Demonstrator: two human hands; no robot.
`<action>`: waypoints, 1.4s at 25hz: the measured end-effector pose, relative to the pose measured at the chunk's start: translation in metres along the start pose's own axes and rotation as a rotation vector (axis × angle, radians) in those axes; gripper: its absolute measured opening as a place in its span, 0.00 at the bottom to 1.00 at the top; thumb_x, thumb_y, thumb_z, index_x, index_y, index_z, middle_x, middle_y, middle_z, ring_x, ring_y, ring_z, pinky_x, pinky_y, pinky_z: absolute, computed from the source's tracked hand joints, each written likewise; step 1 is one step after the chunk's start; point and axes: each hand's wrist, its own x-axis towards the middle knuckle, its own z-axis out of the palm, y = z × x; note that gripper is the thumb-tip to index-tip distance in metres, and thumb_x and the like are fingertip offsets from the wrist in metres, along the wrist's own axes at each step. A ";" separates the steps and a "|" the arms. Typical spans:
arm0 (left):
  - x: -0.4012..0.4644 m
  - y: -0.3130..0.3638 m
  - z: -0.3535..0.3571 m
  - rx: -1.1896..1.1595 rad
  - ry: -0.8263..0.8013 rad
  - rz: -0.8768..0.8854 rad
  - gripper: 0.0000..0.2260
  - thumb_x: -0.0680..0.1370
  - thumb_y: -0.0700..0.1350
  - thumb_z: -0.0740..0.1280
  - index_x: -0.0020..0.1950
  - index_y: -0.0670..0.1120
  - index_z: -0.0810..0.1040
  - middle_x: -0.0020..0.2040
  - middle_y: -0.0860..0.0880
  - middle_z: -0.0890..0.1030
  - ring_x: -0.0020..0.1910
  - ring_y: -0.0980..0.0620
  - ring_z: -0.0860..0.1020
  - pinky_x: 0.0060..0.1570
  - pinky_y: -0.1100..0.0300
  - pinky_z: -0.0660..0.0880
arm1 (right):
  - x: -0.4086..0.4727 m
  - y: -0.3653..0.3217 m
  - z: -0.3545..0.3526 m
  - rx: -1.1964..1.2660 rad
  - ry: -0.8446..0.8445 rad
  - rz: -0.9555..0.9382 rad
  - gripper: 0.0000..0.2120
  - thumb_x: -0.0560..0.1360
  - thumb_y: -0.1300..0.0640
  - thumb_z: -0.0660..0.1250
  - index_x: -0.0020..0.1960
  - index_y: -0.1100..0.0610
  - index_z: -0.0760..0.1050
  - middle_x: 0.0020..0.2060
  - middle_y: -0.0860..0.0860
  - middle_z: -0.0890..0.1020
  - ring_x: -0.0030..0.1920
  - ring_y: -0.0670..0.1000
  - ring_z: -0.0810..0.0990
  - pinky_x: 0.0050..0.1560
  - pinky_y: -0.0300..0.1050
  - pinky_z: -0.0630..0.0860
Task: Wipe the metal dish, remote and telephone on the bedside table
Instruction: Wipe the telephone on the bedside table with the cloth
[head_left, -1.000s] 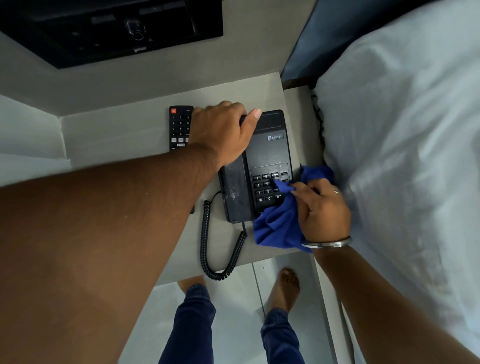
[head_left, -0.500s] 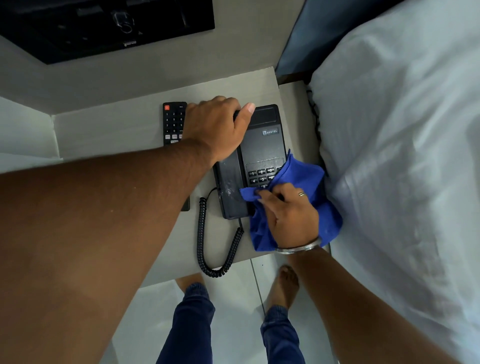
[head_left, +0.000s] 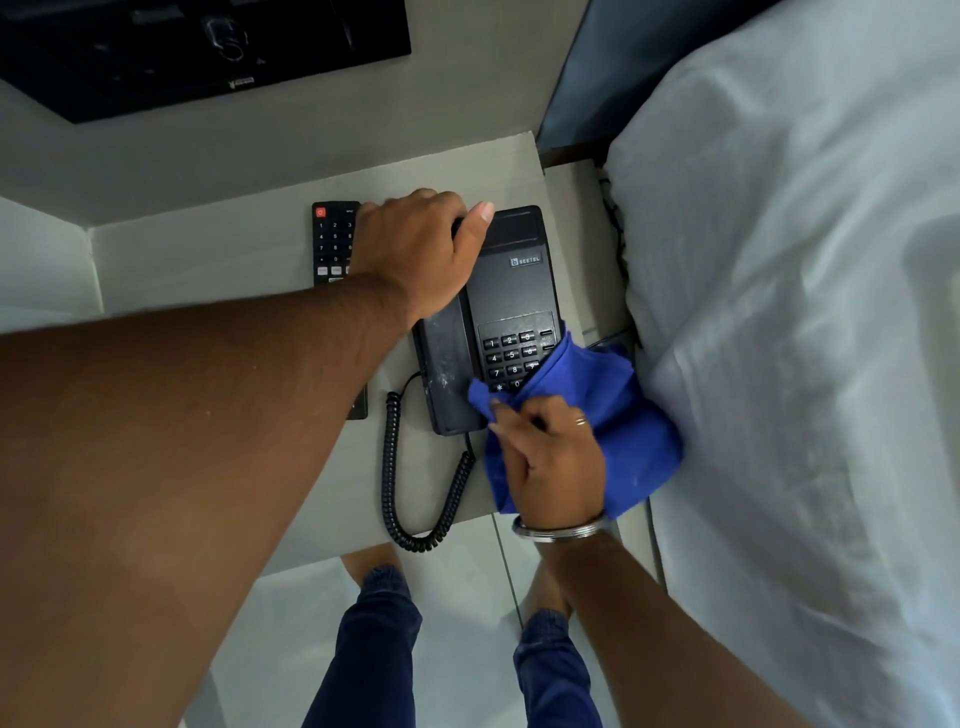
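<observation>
A black telephone (head_left: 511, 291) sits on the pale bedside table (head_left: 218, 260), its coiled cord (head_left: 410, 488) looping toward the front edge. My left hand (head_left: 421, 249) lies over the top of the handset, fingers curled around it. My right hand (head_left: 550, 462) grips a blue cloth (head_left: 623, 421) at the phone's near right corner, the cloth covering the lower keys. A black remote (head_left: 332, 239) lies left of the phone, partly hidden under my left forearm. No metal dish is visible.
A white-sheeted bed (head_left: 805, 312) presses close on the right of the table. A dark framed panel (head_left: 182, 47) hangs on the wall behind. My legs and bare feet stand on the tiled floor (head_left: 291, 623) below the table's front edge.
My right hand with the cloth moved from the phone's right side leftward and down across the keypad to its near corner. My left hand stayed on the handset.
</observation>
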 end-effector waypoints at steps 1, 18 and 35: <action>0.000 -0.001 0.000 -0.005 0.004 0.002 0.32 0.79 0.63 0.41 0.46 0.44 0.78 0.43 0.42 0.81 0.41 0.40 0.78 0.48 0.48 0.70 | -0.001 -0.002 0.006 -0.027 -0.027 -0.032 0.08 0.73 0.56 0.70 0.50 0.54 0.84 0.37 0.55 0.81 0.32 0.57 0.76 0.25 0.45 0.73; 0.000 -0.002 0.001 -0.013 0.023 -0.008 0.23 0.81 0.60 0.43 0.39 0.49 0.69 0.37 0.48 0.72 0.36 0.45 0.71 0.41 0.53 0.66 | 0.060 0.027 -0.020 -0.052 -0.110 -0.032 0.11 0.76 0.52 0.65 0.47 0.58 0.82 0.40 0.58 0.78 0.31 0.59 0.77 0.28 0.49 0.77; 0.037 -0.057 -0.049 -0.638 -0.576 -0.149 0.06 0.80 0.43 0.69 0.53 0.44 0.84 0.48 0.44 0.85 0.45 0.54 0.79 0.52 0.57 0.76 | 0.149 -0.052 -0.019 -0.254 -0.462 -0.319 0.30 0.75 0.42 0.56 0.74 0.54 0.62 0.70 0.56 0.71 0.64 0.62 0.73 0.64 0.58 0.69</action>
